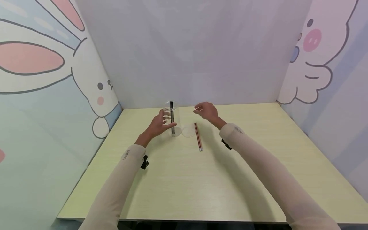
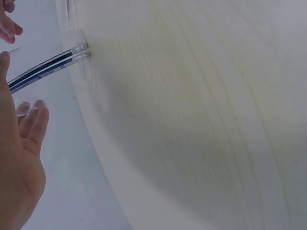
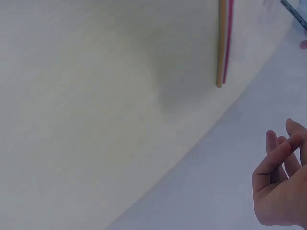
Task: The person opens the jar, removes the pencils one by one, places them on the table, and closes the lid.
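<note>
Step looks like loading pens into the cup (image 1: 177,118): it's standing near the desk's (image 1: 172,185) far edge, left of middle, two dark pens (image 1: 172,117) sitting inside. Left hand (image 1: 158,124) is grasping the cup. Right hand (image 1: 207,111) is hovering over the far edge, fingers loosely bent, holding nothing. Red pens (image 1: 198,137) are lying right of the cup; picking them up would call for lowering the right hand. Clear disc (image 1: 188,131) is lying between, probably a minor obstacle.
</note>
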### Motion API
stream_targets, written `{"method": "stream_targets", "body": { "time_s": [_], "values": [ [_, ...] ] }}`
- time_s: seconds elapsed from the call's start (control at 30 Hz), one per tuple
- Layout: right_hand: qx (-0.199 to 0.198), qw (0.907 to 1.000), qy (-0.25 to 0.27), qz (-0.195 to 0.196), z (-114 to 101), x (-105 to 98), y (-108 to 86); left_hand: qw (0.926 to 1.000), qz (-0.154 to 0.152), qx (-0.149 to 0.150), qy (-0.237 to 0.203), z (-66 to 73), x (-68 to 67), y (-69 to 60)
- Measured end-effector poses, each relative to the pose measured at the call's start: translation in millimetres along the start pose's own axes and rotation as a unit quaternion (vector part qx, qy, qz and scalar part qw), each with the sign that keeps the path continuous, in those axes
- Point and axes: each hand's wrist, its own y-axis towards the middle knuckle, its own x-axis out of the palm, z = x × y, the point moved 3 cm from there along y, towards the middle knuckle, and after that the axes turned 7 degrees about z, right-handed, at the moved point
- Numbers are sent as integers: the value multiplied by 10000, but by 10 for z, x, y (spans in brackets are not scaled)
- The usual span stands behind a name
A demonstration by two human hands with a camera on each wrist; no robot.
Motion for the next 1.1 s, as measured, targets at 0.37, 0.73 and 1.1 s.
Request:
{"method": "stream_targets", "body": {
  "time_s": [0.37,0.73,1.1],
  "values": [
    [-580,9981,92,199,-463,-220,164,9999,28,-97,-66,7,-21,28],
    [-1151,9927,166,315,-815,-305,191,9999,-43,-86,-99,19,2,31],
    [-1387,9899,271,129,-1044,-205,174,9999,-56,-51,-120,3,25,49]
  ]
}}
